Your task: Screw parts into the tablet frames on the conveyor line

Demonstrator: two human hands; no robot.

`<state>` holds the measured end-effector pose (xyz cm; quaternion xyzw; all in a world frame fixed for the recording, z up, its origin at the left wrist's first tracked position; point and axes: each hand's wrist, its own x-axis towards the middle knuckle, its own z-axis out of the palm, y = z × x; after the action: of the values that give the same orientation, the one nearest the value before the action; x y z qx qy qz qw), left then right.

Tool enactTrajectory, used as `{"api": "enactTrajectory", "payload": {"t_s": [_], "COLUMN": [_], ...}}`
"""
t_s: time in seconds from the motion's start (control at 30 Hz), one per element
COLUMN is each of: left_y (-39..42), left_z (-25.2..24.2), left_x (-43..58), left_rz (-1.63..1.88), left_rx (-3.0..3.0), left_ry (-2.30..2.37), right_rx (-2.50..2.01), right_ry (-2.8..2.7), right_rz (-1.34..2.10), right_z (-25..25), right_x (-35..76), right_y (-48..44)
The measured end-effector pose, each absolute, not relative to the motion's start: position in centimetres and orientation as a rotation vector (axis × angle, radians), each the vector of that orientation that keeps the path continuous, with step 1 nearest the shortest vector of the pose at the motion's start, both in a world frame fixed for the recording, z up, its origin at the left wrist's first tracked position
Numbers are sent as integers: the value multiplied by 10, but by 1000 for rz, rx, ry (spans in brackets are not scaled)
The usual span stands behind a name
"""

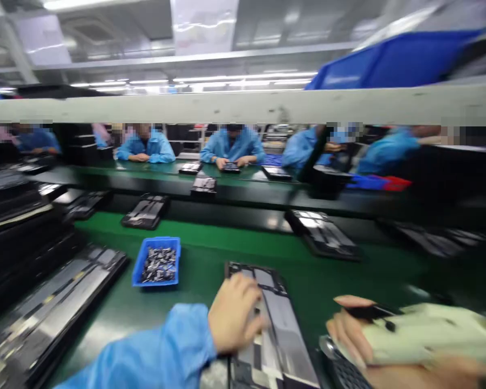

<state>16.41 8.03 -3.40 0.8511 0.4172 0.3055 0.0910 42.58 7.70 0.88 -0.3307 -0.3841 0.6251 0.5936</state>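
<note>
My left hand (233, 313), in a blue sleeve, rests with curled fingers on a flat black and grey device (275, 324) that lies on the green work surface (340, 281) in front of me. My right hand (350, 335) is wrapped round a pale cream hand tool (425, 335) with a dark part near my thumb, held just right of the device. The frame is blurred by motion.
A small blue bin of dark metal parts (157, 262) sits left of the device. Black trays (44, 313) lie at the left, more (324, 232) on the belt beyond. Several people in blue coats (231, 146) sit at the far bench. A blue crate (392, 59) stands on the overhead shelf.
</note>
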Motion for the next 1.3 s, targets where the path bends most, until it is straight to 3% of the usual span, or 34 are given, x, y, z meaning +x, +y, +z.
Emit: {"api": "enactTrajectory", "payload": {"t_s": [0.13,0.2,0.4,0.63,0.83,1.1,1.3], "left_y": [21,29,159,261,251,193,180], "left_z": [-89,-97,-33,-16,-26,-42,-45], "left_x": [167,161,162,144,142,201,211], "left_rz": [793,619,318,663,762,763,754], "left_rx": [3144,3228,2926,2292,2349,2748,2699], "left_ry": [890,975,1643,2117,2038,1257,1169], "right_rx": [-622,-556,-530,-696,-759,-807,-817], "right_ry": [-893,-949,-1021,-832,-825,-825,-840], "right_rz": [1305,1282,1094,964,935,825,804], "right_z": [34,42,41,39,31,26,22], "right_x": [423,416,418,459,446,451,449], "right_y": [64,64,62,59,58,62,66]}}
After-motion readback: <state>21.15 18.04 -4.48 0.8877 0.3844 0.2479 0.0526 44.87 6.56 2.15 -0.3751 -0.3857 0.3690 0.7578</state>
